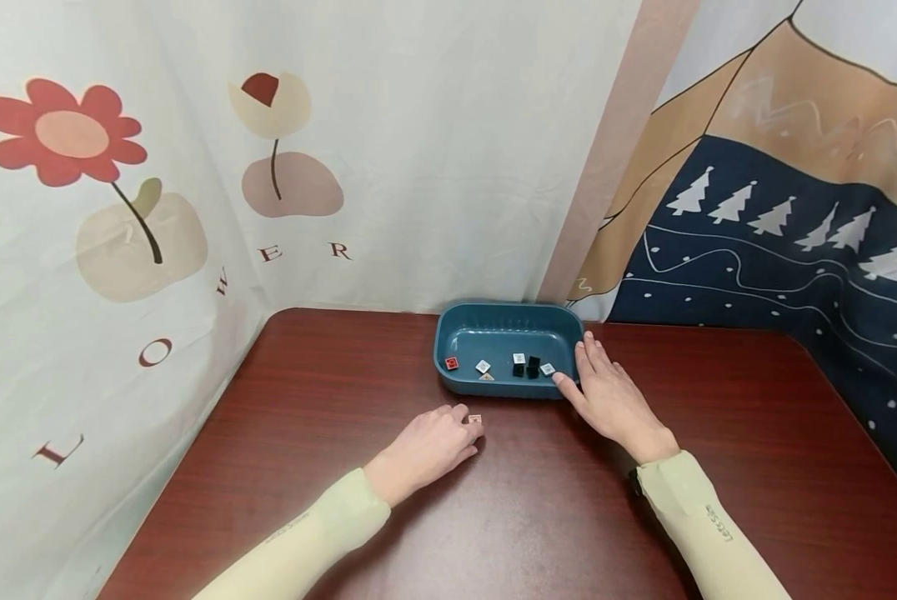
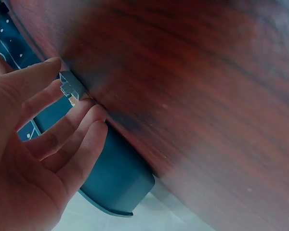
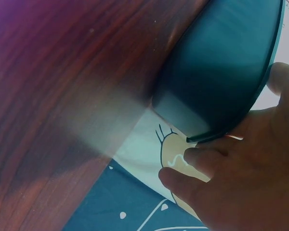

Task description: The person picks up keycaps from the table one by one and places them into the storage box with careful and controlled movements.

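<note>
A teal tray stands at the back of the table, holding several small cubes: a red cube, a white cube, black cubes and others. In front of it my left hand is low over the table, thumb and fingertips pinching a small pale cube. The left wrist view shows this cube grey in shadow, between thumb and fingers. My right hand rests against the tray's right end with its fingers straight and its thumb at the front right corner. In the right wrist view, the fingers extend past the tray rim.
The dark red-brown wooden table reaches back to a patterned curtain. On the right hangs a cloth with trees and hills. The tray's raised wall surrounds the cubes.
</note>
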Demonstrator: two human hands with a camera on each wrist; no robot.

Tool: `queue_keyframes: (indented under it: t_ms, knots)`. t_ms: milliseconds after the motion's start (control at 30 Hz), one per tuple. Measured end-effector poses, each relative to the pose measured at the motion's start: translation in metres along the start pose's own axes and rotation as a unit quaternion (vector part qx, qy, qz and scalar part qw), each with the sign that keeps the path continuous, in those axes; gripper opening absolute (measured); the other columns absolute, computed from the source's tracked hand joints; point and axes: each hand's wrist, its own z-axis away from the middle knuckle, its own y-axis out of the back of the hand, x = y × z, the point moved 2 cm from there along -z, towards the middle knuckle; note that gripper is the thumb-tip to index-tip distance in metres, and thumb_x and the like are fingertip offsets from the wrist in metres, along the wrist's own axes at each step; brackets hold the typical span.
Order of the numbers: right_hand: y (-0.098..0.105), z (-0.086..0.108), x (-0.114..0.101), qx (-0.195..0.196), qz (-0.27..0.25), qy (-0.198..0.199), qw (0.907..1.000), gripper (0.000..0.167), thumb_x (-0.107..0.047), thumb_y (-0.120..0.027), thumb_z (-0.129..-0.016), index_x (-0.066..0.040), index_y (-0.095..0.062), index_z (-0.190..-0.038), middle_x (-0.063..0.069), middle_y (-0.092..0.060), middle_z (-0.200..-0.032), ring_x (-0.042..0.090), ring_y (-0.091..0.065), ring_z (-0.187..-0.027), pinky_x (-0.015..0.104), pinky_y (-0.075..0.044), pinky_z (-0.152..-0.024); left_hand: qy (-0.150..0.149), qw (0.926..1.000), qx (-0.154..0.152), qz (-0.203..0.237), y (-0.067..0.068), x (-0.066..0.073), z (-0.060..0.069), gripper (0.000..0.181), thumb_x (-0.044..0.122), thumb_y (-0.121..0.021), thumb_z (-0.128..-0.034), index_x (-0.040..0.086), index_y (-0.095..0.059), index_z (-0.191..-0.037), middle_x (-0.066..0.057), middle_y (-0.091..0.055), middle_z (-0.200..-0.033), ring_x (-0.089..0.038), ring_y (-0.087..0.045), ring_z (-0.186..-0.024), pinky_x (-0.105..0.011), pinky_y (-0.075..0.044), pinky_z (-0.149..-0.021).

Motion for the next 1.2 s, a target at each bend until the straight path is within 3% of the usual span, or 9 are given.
queue_keyframes:
  t_ms: [400,667,1200]
  knots:
    - [0.000,0.000,0.000,0.003,0.003,0.002,1.0000,0.090,-0.060,-0.037,-0.107,0.012,-0.021,-0.159,0.027,-0.007,-0.170,0.045,-0.013,-0.156,0.065,-0.020,-0.119,-0.022,0.9996,0.006,0.014,0.001,0.002,0.002,0.004,0.019,-0.076,-0.0954,0.020,-0.075,-0.092,-0.002,-0.060,-0.085,-0.019,-0.063,-0.076,-0.029,-0.056,-0.070]
    - [0.000,0.000,0.000,0.003,0.000,-0.001,1.0000,0.090,-0.060,-0.037,-0.107,0.011,-0.020,-0.159,0.026,-0.006,-0.170,0.045,-0.012,-0.156,0.065,-0.019,-0.119,-0.027,0.9993,-0.015,0.022,0.005,0.004,0.004,0.018,0.004,-0.072,-0.0936,0.020,-0.078,-0.095,-0.001,-0.057,-0.086,-0.017,-0.064,-0.079,-0.027,-0.056,-0.068]
    - [0.000,0.000,0.000,0.002,-0.001,-0.002,1.0000,0.090,-0.060,-0.038,-0.107,0.011,-0.020,-0.159,0.026,-0.006,-0.170,0.045,-0.012,-0.156,0.065,-0.019,-0.119,-0.050,0.9982,-0.013,0.032,0.012,-0.001,0.006,0.015,0.000,-0.076,-0.0900,0.014,-0.077,-0.095,-0.002,-0.056,-0.087,-0.017,-0.060,-0.077,-0.026,-0.055,-0.074]
